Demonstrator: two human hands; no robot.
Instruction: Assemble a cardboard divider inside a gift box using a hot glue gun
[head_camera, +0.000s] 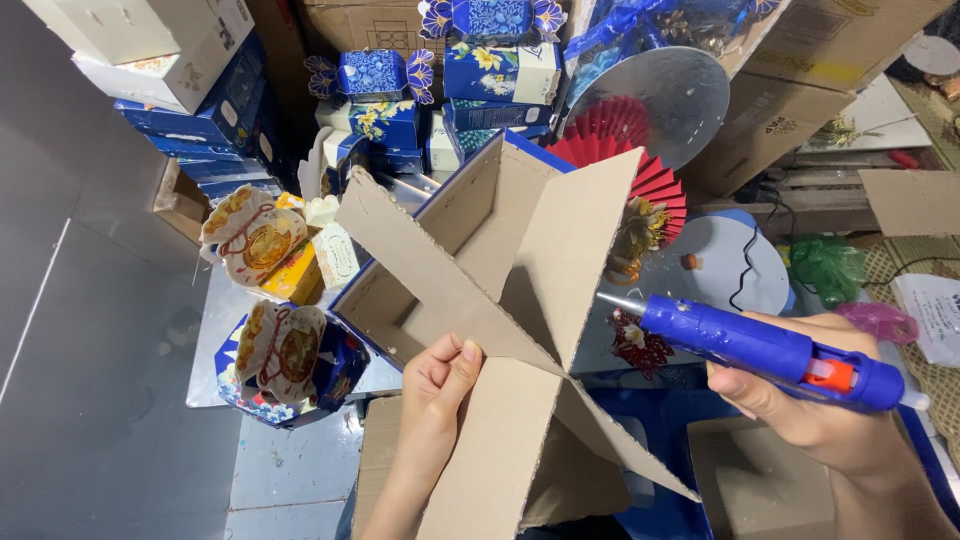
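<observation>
the left hand (438, 385) is pinching the crossed cardboard divider (520, 330) with closed fingers, holding it above the blue box (400, 300). the right hand (800, 400) is gripping a blue glue gun (770, 350) just beside it.

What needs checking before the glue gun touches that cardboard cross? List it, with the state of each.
1. Left hand grips the cardboard cross divider at its lower panel: ok.
2. Right hand holds the blue glue gun, finger near the orange trigger: ok.
3. Nozzle aimed at the divider's centre joint: ok, it points that way but sits apart from the cardboard.
4. Glue hot and ready at the tip: cannot tell.
5. Divider seated in the blue-edged box behind it: cannot tell, the panels hide the fit.
6. Left fingers away from the nozzle's line: ok, they are on the far side of the joint.
</observation>
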